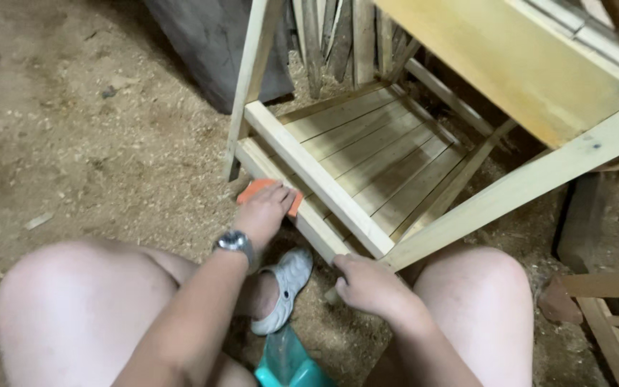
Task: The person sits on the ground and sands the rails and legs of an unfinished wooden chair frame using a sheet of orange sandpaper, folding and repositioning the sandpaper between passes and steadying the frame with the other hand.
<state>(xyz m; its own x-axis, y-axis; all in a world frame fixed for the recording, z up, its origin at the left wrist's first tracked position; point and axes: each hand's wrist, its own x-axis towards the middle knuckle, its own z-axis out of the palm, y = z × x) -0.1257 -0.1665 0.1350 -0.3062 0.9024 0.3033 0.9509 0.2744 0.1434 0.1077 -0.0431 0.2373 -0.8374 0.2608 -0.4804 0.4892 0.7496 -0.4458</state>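
Note:
My left hand [265, 209], with a wristwatch [233, 242] on its wrist, presses an orange sanding block [258, 189] against the lower front rail [288, 197] of a pale wooden table frame. My right hand [368, 284] grips the frame at the bottom corner, where the rail meets a leg [524, 185]. Behind the rail lies a slatted lower shelf [374, 154]. The tabletop [517, 57] tilts away at the upper right. My bare knees frame the view at the bottom.
Sawdust covers the dirt floor [94, 143]. A grey clog [284, 287] is on my foot, above a teal plastic seat [288, 365]. A dark board [216, 43] and upright slats [338, 36] lean at the back. Another wooden frame [617, 315] stands at the lower right.

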